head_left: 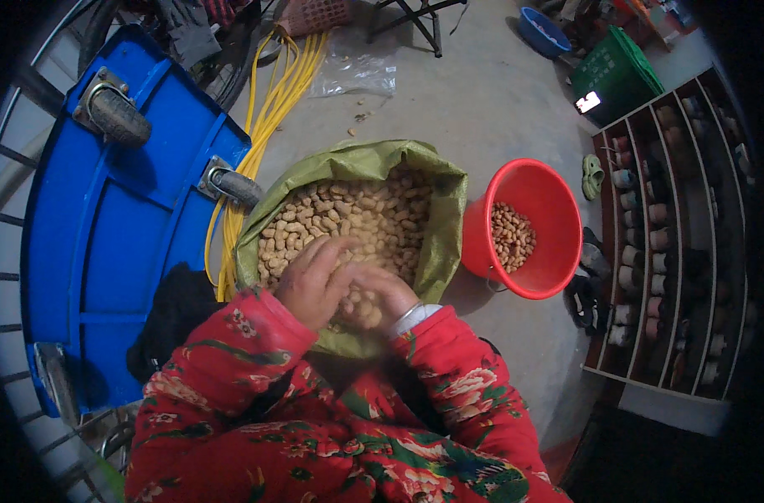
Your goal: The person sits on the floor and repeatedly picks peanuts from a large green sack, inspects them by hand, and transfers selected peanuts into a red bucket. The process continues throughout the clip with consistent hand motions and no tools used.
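Green sack [447,230] w/ in-shell peanuts [336,215]

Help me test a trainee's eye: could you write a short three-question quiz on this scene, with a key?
1. Multiple choice: where is the red bucket from the person's side?
A) left of the sack
B) right of the sack
C) inside the sack

2. True or false: the left hand and right hand are close together over the sack.

3. Fill in the blank: the cord beside the blue cart is ____ in colour.

Key: 1. B; 2. True; 3. yellow.
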